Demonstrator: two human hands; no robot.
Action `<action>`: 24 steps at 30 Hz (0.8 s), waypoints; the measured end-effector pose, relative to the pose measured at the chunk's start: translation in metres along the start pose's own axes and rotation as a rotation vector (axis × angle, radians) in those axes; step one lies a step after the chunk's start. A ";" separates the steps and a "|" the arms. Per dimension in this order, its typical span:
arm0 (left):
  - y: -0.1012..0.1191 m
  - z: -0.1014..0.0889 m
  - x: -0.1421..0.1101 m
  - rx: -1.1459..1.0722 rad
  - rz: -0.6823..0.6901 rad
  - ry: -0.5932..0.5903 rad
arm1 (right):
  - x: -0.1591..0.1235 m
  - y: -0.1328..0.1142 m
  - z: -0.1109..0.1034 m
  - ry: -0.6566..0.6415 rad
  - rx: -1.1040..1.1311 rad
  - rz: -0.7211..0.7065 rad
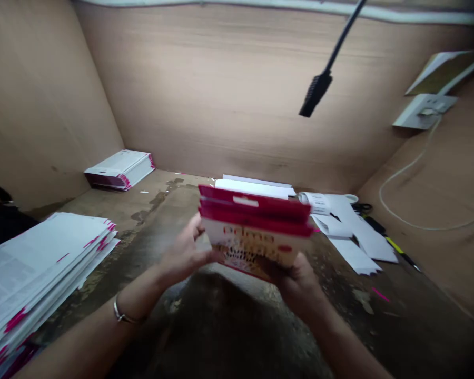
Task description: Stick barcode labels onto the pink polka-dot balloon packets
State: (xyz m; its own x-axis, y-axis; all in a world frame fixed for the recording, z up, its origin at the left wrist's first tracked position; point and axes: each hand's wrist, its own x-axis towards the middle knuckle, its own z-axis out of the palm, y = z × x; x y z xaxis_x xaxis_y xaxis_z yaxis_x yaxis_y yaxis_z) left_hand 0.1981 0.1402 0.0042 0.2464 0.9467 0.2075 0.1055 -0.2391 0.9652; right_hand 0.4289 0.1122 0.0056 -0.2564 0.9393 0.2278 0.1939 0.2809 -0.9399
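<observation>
A stack of red and white printed flat packets [253, 231], with a hang slot in the red top edge, is held up above the table between both hands. The print is smeared by motion. My left hand [191, 247] grips the left side, thumb on the front face and fingers behind. My right hand [296, 276] is closed round the lower right corner. A bracelet [120, 310] sits on my left wrist. To the left lies a large pile of white and pink-edged printed sheets [55, 252]. A smaller neat stack [120, 166] lies in the back left corner.
White paper strips and a label roll [316, 202] lie at the right, near black scissors [364, 208] and a yellow and black pen [403, 252]. A black cable connector [316, 93] hangs down in front. A socket [424, 111] with a white cord is on the right wall.
</observation>
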 end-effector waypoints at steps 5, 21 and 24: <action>-0.020 0.019 -0.023 -0.267 -0.086 -0.149 | -0.022 0.040 0.033 -0.045 0.096 0.137; -0.030 0.028 -0.033 -0.426 -0.257 -0.041 | -0.008 0.022 0.017 0.008 0.199 0.207; -0.027 0.024 -0.036 -0.165 -0.315 0.145 | -0.002 0.027 0.021 -0.031 0.303 0.300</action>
State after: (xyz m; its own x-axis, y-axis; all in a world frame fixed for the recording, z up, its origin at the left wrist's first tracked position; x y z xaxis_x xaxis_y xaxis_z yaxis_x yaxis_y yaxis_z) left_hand 0.2099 0.1075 -0.0336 0.0867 0.9917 -0.0944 -0.0055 0.0952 0.9954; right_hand 0.4151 0.1140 -0.0254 -0.2608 0.9628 -0.0702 -0.0220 -0.0786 -0.9967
